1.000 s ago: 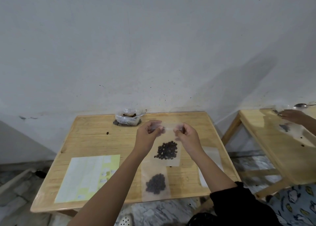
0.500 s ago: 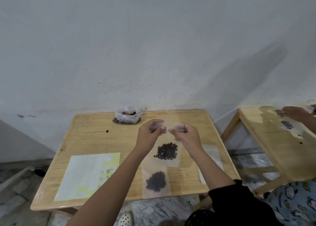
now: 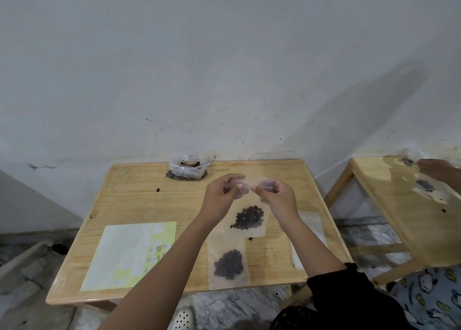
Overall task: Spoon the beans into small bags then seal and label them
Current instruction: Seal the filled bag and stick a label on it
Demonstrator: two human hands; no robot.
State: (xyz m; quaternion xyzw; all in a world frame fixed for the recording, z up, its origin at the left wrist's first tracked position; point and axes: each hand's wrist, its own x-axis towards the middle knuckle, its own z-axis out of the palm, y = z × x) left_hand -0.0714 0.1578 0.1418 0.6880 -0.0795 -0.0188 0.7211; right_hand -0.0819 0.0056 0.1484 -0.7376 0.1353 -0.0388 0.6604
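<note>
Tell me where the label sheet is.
In the head view, the label sheet lies flat on the table's near left part, left of the filled bag at the front edge.

Plain workroom; scuffed white wall (image 3: 224, 67), wooden table (image 3: 134, 197), marble floor (image 3: 224, 307).

Two filled small bags (image 3: 250, 217); one label sheet (image 3: 129, 252).

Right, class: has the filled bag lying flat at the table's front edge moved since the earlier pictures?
No. The filled bag lies where it did: just right of the label sheet, at the front edge of the table.
</note>
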